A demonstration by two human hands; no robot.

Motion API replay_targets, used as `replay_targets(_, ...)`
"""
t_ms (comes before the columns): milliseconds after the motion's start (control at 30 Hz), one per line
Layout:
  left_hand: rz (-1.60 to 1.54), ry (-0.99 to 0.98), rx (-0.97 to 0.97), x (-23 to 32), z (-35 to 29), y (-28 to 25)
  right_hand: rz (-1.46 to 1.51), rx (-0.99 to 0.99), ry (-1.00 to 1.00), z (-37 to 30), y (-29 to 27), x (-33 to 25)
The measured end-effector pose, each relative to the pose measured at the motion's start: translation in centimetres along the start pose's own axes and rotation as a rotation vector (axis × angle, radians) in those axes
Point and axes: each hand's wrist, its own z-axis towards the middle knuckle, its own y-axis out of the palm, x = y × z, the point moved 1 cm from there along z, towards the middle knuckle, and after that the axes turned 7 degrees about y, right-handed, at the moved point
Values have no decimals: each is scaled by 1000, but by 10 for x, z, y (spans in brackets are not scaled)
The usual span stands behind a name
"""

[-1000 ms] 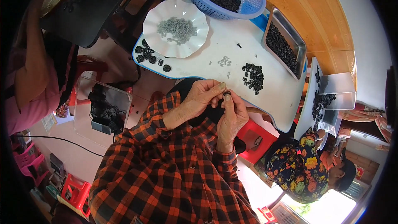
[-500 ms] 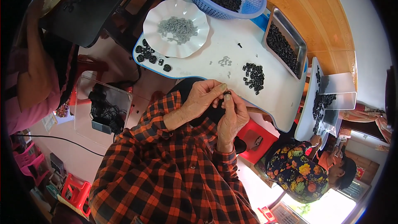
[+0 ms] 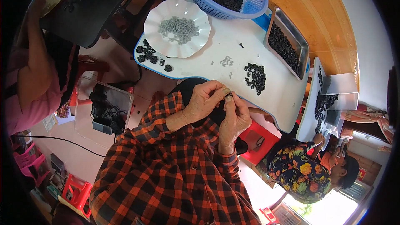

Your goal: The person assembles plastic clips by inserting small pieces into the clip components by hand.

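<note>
Just off the table's near edge, my left hand [image 3: 204, 102] and my right hand [image 3: 234, 120] meet at the fingertips. Both are closed in a pinch on a small black plastic part [image 3: 228, 95], mostly covered by thumbs and fingers. Beyond them on the white table [image 3: 196, 64] lie a few small grey pieces [image 3: 226, 61]. A pile of small black parts [image 3: 255, 77] is to their right. Larger black parts [image 3: 153, 59] sit at the table's left corner, beside a white scalloped plate [image 3: 150, 27] heaped with grey pieces [image 3: 179, 29].
A blue basket [image 3: 258, 2] of black parts and a metal tray [image 3: 302, 52] of black pieces stand at the back. One dark pin [image 3: 241, 45] lies mid-table. Co-workers sit at left [image 3: 35, 79] and right [image 3: 298, 166]. A red stool [image 3: 258, 143] stands near my right arm.
My left fingers have shifted slightly toward the right hand, covering more of the black part. The left co-worker's arm has moved a little. The things on the table lie as before.
</note>
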Motion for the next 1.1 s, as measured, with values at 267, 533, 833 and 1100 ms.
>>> replay_targets(267,98,-7,-67,-10,-1,1,-109,22,-74,4,-9,12)
replay_targets(533,-3,-31,-92,-14,1,1,-90,-25,38,8,-17,11)
replay_targets(833,111,23,-40,-14,1,5,-51,-47,50,8,-21,13)
replay_targets(1100,148,29,-63,-14,0,5,13,-59,63,9,-20,10)
